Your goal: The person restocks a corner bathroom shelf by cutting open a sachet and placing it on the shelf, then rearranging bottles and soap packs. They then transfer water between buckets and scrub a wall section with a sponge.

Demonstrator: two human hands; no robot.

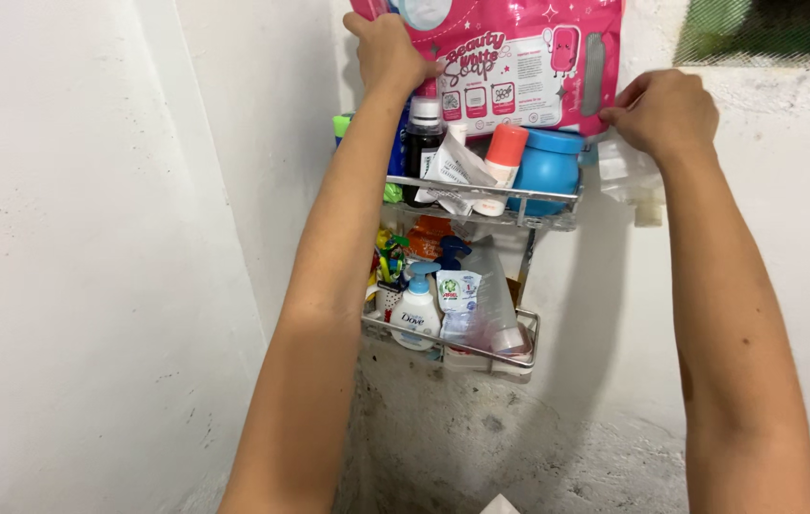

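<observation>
Two hands hold a pink soap pouch (510, 67) at 12 o'clock above the wire rack (481, 195): my left hand (388, 52) has fingers curled on its left edge, my right hand (664, 112) pinches its lower right corner. Positioning appears under way; settling it calls for clearance. Below, a dark bottle (422, 143), blue jar (548, 167) and orange-capped tube (500, 157) crowd the shelf; a pump bottle (414, 309) sits at 6 o'clock.

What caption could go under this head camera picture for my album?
Both hands, left hand and right hand, hold a pink pouch above a two-tier wire rack of bottles.
</observation>
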